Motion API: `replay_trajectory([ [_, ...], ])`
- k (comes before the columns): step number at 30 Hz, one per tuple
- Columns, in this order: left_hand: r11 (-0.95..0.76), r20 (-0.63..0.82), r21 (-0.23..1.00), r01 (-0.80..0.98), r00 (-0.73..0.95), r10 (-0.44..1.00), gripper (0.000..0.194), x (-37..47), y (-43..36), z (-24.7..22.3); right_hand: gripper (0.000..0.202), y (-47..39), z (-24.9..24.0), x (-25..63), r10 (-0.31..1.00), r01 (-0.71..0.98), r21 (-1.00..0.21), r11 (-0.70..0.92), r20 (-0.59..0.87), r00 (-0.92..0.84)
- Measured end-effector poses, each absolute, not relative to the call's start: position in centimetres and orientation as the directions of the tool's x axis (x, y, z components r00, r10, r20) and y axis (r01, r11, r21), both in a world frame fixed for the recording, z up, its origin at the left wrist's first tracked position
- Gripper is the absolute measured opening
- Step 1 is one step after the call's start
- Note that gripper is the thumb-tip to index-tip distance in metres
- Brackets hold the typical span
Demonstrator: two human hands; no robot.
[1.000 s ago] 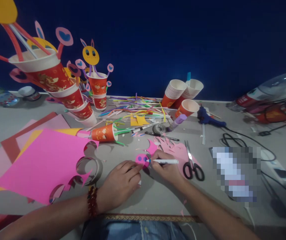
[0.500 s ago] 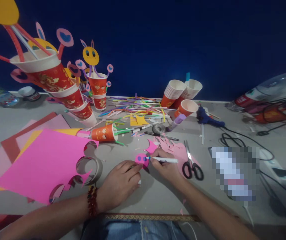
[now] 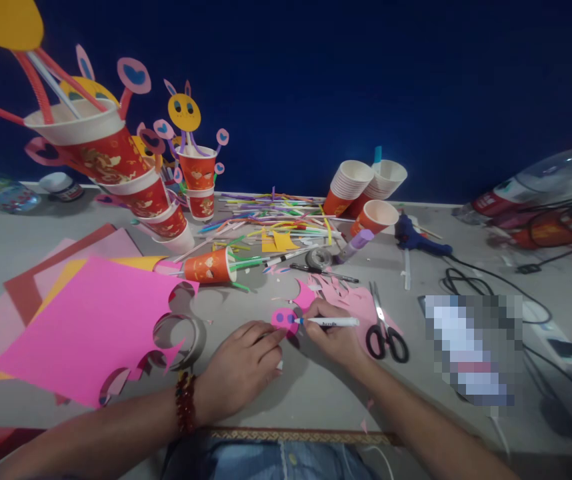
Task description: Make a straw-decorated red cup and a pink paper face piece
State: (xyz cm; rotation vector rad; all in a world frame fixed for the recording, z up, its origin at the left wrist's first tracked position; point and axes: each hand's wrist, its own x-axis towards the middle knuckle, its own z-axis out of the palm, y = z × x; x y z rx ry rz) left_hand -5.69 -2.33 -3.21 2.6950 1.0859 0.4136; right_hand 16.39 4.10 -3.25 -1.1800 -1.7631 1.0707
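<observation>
A small pink paper piece [image 3: 283, 319] with blue-purple dots lies on the grey table in front of me. My right hand [image 3: 330, 333] is closed on a white marker [image 3: 335, 322], its blue tip at the right side of that piece. The fingers of my left hand [image 3: 246, 357] rest at the piece's lower edge, pressed together, with a small white item partly showing under them; what they grip is hidden. Black-handled scissors [image 3: 386, 333] lie right of my right hand, beside light pink paper scraps [image 3: 336, 293].
Large pink sheets [image 3: 86, 327] and a tape roll [image 3: 193, 340] lie at the left. Stacked-cup figures [image 3: 111, 160] stand behind them. Straws [image 3: 271, 217], paper cups [image 3: 350, 180] and a blue glue gun [image 3: 419, 239] are farther back. Cables and bottles [image 3: 546, 180] are at the right.
The marker's tip has shifted slightly to the right and down on the pink piece. My left hand stays nearly still. The whole view has moved a little.
</observation>
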Motion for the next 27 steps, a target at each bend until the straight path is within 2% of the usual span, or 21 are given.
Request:
replay_trajectory([
  [17, -0.709, 0.192, 0.281, 0.647, 0.686, 0.702, 0.014, -5.68, -2.34, -3.06, 0.014, 4.1, -3.19, 16.41, 0.957, 0.288, -0.934, 0.211, 0.137, -0.257],
  [22, -0.71, 0.176, 0.251, 0.658, 0.69, 0.702, 0.021, -5.65, -2.68, -3.27, 0.013, 4.07, -2.85, 16.5, 0.972, 0.243, -0.953, 0.18, 0.135, -0.191],
  [27, -0.703, 0.185, 0.214, 0.679, 0.678, 0.711, 0.022, -5.47, -2.87, -3.55, 0.015, 3.92, -2.81, 16.5, 0.967, 0.198, -0.962, 0.189, 0.147, -0.208],
])
